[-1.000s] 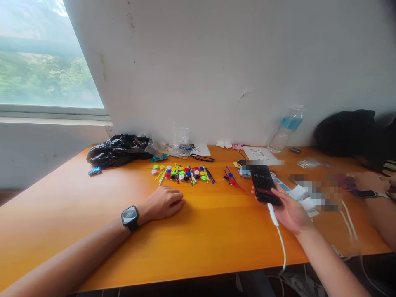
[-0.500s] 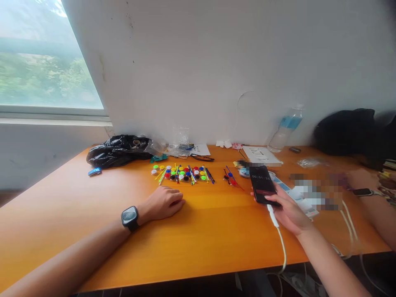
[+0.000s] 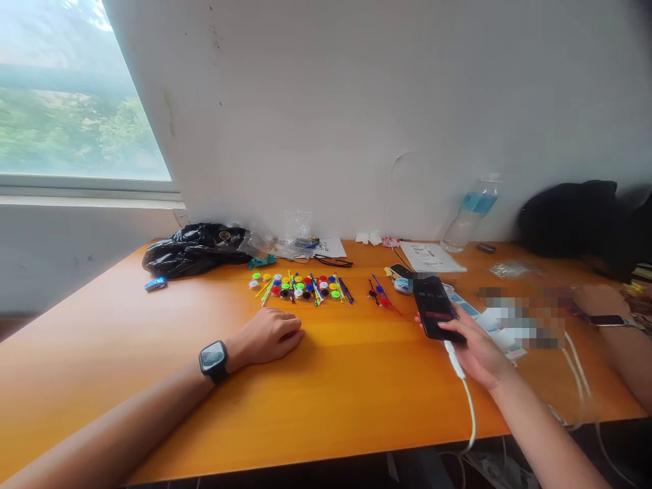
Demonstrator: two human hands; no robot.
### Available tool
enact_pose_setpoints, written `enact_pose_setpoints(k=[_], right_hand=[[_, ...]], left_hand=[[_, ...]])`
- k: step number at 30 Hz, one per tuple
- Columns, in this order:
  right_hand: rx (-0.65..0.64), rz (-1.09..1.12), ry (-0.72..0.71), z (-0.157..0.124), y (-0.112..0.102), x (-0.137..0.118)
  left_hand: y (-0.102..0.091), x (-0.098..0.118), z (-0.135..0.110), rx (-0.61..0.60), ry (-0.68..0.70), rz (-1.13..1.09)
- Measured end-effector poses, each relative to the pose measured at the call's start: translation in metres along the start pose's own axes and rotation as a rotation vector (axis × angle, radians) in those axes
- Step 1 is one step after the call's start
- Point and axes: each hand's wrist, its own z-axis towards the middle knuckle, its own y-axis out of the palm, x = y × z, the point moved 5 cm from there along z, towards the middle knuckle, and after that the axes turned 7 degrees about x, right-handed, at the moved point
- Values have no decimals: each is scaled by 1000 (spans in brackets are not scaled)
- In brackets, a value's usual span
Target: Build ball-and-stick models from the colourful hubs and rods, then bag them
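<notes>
My right hand (image 3: 481, 350) grips a black smartphone (image 3: 437, 309), its thumb over the lower screen, which shows a timer. A white charging cable (image 3: 461, 370) runs from the phone's bottom end down past the table edge. My left hand (image 3: 267, 335) rests on the wooden table (image 3: 326, 394) in a loose fist, a black smartwatch (image 3: 212, 358) on its wrist. Just beyond it lie small round caps (image 3: 299, 288) in several colours, with thin coloured sticks (image 3: 316, 288) among them. A smaller group of red, blue and black pieces (image 3: 381, 297) lies nearer the phone.
At the back left sits a black plastic bag (image 3: 196, 251), with a small blue packet (image 3: 155, 284) before it. Papers (image 3: 432, 257), glasses (image 3: 333, 261) and a water bottle (image 3: 469, 214) line the wall side. Another person's arm (image 3: 624, 360) reaches in at the right.
The phone in my right hand has shifted slightly right and down, and its cable with it. The other person's wrist has moved a little to the right. My left hand stays put.
</notes>
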Motion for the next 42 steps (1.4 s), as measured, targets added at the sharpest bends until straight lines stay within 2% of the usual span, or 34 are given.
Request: enact_pose_setpoints(k=[7,20,25,31,37,42], right_hand=[[38,-8,16,2,-3,1],[29,58,5,8,-7,-3],[73,80,59,10,-10,1],[87,82,57,8,-8,0],[-35,142,74,-2,3,-8],[-80,160,102,-2,6,-5]], left_hand=[[-1,0,0,-5,-4,8],[-1,0,1,-2,-8,-10],[1,-1,0,-13,-24,-5],[2,-3,-1,-25,-24,0],[3,-4,-2,-22,-28,-7],[3,-4,-2,-27,-37,-3]])
